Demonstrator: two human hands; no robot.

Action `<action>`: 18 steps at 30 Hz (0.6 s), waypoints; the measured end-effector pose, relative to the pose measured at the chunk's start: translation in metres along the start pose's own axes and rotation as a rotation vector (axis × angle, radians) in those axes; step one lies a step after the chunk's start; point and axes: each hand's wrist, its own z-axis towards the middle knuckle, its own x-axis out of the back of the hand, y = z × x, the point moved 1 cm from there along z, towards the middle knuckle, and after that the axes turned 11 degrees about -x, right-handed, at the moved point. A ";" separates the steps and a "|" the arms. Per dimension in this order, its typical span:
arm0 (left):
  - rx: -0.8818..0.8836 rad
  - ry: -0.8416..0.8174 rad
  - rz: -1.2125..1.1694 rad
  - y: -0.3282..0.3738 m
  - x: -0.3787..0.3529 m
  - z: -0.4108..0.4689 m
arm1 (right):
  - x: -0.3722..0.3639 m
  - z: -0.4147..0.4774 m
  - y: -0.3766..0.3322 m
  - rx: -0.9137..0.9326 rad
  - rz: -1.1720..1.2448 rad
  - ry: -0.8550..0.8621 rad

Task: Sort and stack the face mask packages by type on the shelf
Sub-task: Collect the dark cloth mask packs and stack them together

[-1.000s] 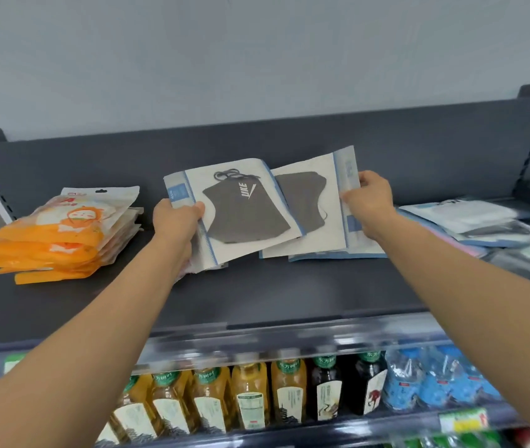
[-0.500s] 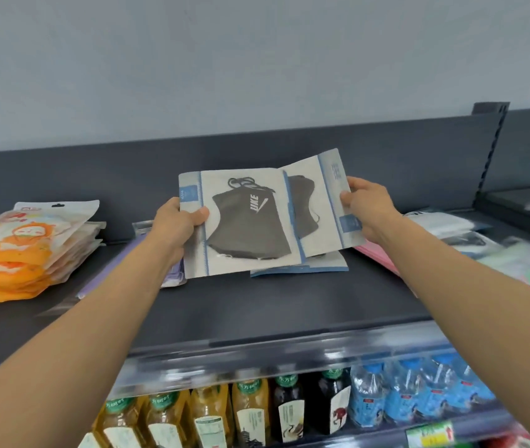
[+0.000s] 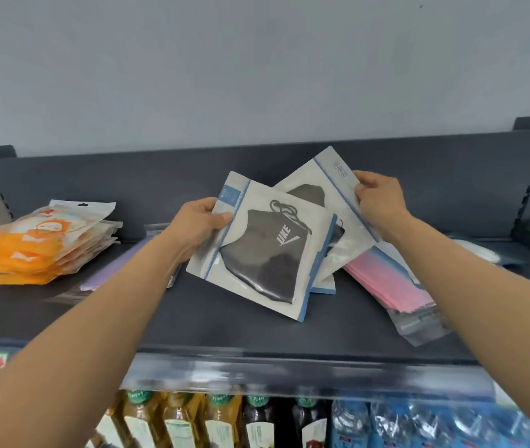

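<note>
My left hand (image 3: 199,223) grips the top left corner of a white and blue package with a black mask (image 3: 263,250), tilted above the dark shelf (image 3: 225,324). My right hand (image 3: 378,202) pinches the top right edge of a second black mask package (image 3: 328,192) that lies partly behind the first. Another package of the same kind (image 3: 323,287) lies flat on the shelf under them. A stack of orange mask packages (image 3: 40,244) sits at the left. A pack of pink masks (image 3: 389,289) lies at the right. A purple pack (image 3: 111,270) lies under my left forearm.
White mask packages (image 3: 480,253) lie at the far right of the shelf. A lower shelf holds several juice bottles (image 3: 176,421) and blue water bottles (image 3: 418,425). A dark back panel (image 3: 128,176) closes the shelf behind.
Both hands have tilted the two black mask packages clockwise and spread them apart. The camera view has shifted, and the pink pack now shows more fully at the right.
</note>
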 end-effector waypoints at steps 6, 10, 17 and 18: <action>0.020 -0.004 0.061 0.005 -0.008 -0.007 | 0.006 0.005 0.002 0.001 0.006 -0.076; 0.016 0.042 0.154 0.011 -0.014 -0.013 | 0.004 0.008 0.003 0.038 -0.045 -0.118; -0.063 0.054 0.401 0.012 -0.011 -0.009 | -0.008 0.014 0.010 -0.027 -0.098 -0.195; -0.054 0.049 0.421 0.010 -0.009 -0.009 | -0.009 0.014 0.012 -0.039 -0.117 -0.199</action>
